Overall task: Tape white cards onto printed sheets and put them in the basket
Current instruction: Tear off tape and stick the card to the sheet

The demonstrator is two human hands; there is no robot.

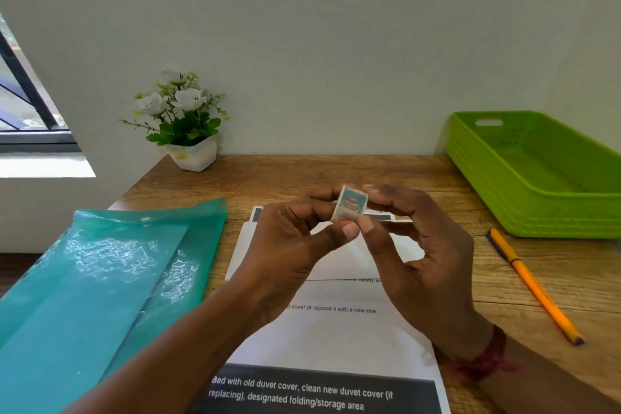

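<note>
Both my hands meet above the far half of the white printed paper sheet (336, 339). The left hand (295, 245) and right hand (423, 255) each pinch, thumb below and forefinger above, a small cake-printed paper piece (349, 203) (tape or sticker, I cannot tell). Its long axis stands nearly upright, leaning slightly right, with the picture facing me. The other fingers curl loosely, and a red thread band (487, 356) circles the right wrist.

Under the hands, a plain white card (336, 262) lies on the sheet's far part. The sheet's long axis runs away from me.

Left of the sheet lies a translucent teal plastic folder (100, 279), with a paler rectangle showing through it. Right of the sheet lies an orange pen (534, 286), angled far-left to near-right. Beyond the pen sits the lime-green plastic basket (564, 215), only its own floor showing inside. Beyond the sheet's far-left corner stands a white-flowered plant in a white pot (181, 118).
</note>
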